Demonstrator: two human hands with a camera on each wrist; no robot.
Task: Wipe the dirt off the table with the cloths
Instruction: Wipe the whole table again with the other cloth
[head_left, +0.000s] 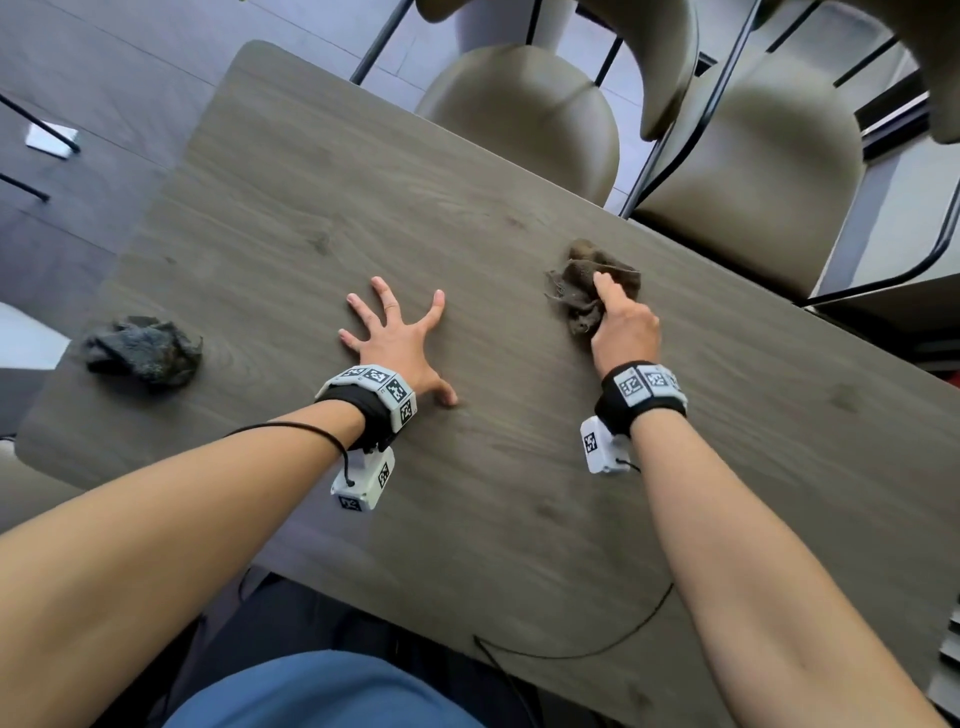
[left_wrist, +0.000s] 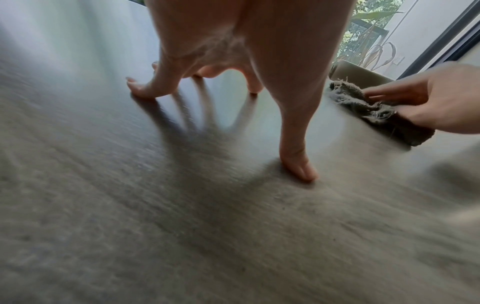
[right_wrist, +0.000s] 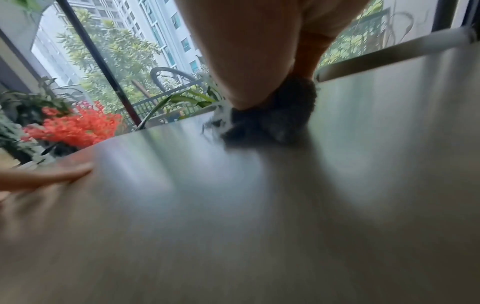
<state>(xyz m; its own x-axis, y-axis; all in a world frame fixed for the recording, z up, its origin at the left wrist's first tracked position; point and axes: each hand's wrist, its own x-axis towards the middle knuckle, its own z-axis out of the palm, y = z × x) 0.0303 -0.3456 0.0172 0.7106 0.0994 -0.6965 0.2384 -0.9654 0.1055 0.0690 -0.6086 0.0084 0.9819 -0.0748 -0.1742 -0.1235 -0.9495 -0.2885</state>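
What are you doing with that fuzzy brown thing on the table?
Someone is wiping the table. Their right hand holds a crumpled brown cloth against the tabletop, near the far edge by the chairs. Their left hand holds nothing and is spread out, fingertips on the table. A second, dark grey cloth lies bunched up on the left end, untouched.
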